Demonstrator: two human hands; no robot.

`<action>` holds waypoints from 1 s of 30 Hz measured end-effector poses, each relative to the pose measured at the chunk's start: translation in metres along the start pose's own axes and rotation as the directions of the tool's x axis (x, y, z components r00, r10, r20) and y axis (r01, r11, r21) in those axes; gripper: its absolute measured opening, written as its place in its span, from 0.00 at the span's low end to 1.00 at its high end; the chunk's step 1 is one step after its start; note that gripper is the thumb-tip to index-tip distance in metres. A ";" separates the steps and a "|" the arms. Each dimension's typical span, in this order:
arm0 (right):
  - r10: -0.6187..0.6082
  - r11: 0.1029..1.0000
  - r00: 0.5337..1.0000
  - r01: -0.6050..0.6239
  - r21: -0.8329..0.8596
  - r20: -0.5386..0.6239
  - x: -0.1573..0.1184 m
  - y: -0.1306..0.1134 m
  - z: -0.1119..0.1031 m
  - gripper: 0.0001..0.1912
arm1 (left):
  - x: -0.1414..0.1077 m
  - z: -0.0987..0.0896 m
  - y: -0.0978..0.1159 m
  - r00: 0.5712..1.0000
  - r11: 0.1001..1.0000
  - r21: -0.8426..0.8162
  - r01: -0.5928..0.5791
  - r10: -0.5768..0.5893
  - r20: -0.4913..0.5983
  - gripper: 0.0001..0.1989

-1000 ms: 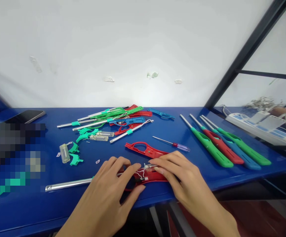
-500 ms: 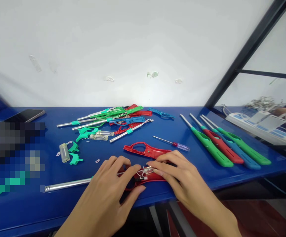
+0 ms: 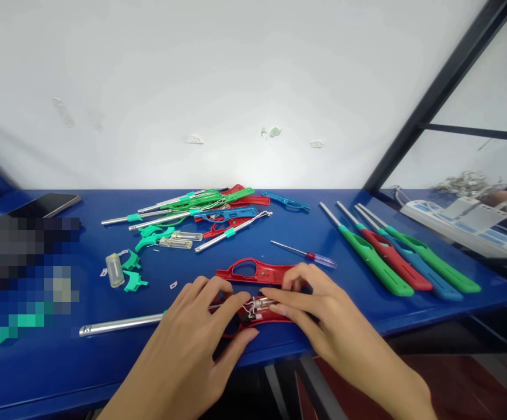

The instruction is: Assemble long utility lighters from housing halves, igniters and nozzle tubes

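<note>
My left hand [image 3: 187, 344] is closed around the front of an opened red lighter half-shell [image 3: 279, 315] near the table's front edge. From that end a silver lighter tube [image 3: 122, 325] sticks out to the left. Inside the shell lie white wires [image 3: 249, 307] and a clear fuel tank [image 3: 262, 302]. My right hand [image 3: 332, 321] pinches at the tank's rear end with thumb and a finger; another finger is curled near the loose red half-shell [image 3: 262, 272] just behind. Part of the held shell is hidden under my hands.
Lighter shells and tubes [image 3: 218, 204] are piled at the back. Green triggers [image 3: 134, 282] and clear tanks [image 3: 114, 270] lie left. A screwdriver [image 3: 321, 260] and several whole lighters [image 3: 376, 262] lie right, by a dark frame [image 3: 437, 99] and power strip [image 3: 432, 216]. A phone [image 3: 56, 202] is far left.
One finger of my right hand has curled in, and the loose red half-shell has shifted slightly left. My left hand has hardly moved.
</note>
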State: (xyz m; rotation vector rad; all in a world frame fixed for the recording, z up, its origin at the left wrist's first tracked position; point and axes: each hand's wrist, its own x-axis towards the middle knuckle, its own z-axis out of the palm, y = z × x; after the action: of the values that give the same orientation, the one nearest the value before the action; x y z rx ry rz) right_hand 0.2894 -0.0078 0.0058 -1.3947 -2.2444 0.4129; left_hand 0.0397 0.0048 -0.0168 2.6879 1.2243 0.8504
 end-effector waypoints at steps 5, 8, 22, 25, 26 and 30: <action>-0.016 1.000 0.999 0.016 0.022 -0.030 0.000 0.003 -0.002 0.13 | -0.001 0.000 0.000 1.000 1.000 -0.016 0.008 -0.008 0.001 0.12; -0.062 0.998 0.996 0.063 0.006 -0.068 0.000 0.006 -0.002 0.11 | -0.001 0.001 -0.001 1.000 1.000 -0.021 0.003 -0.003 0.000 0.12; -0.134 0.991 0.983 0.135 -0.004 -0.129 0.001 0.005 -0.001 0.11 | 0.000 0.000 0.000 1.000 1.000 -0.008 -0.027 0.027 -0.007 0.11; -0.134 0.991 0.982 0.135 -0.002 -0.135 0.001 0.005 -0.001 0.11 | 0.000 0.000 0.000 1.000 1.000 -0.003 -0.025 0.025 -0.014 0.11; -0.136 0.991 0.981 0.137 -0.005 -0.137 0.001 0.005 -0.001 0.11 | 0.000 0.000 0.000 1.000 1.000 -0.005 -0.020 0.020 -0.011 0.11; -0.147 0.989 0.980 0.146 -0.022 -0.137 0.001 0.005 -0.002 0.13 | 0.000 0.000 0.001 1.000 1.000 -0.007 -0.007 0.007 -0.007 0.10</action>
State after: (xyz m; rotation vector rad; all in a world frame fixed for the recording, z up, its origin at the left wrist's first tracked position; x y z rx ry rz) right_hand 0.2939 -0.0042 0.0056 -1.2145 -2.2206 0.2464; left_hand 0.0399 0.0042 -0.0166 2.6883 1.2115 0.8633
